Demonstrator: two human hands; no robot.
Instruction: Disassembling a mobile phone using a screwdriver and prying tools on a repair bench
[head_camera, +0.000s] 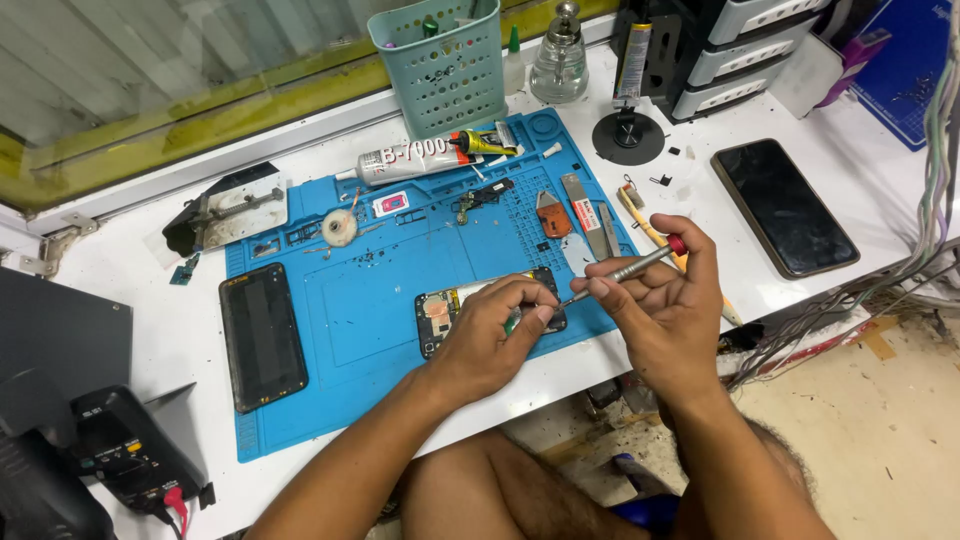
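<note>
On the blue mat (380, 330) at desk edge: left hand (490, 335) fingers pinch the opened phone (445, 312); right hand (655, 300) fingers clamp screwdriver (625, 270), tip at its right end. Looks mid-screw work; next needs steady, square tip seating.

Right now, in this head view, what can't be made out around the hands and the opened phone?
- Screwdriver tip: hidden behind the left hand fingers, so its contact point cannot be told.
- Opened phone: its right half is covered by the left hand.
- Loose screws on the blue mat: too small to count.
- Black device at lower left: cut off by the frame edge.
- Right hand palm: turned away.
</note>
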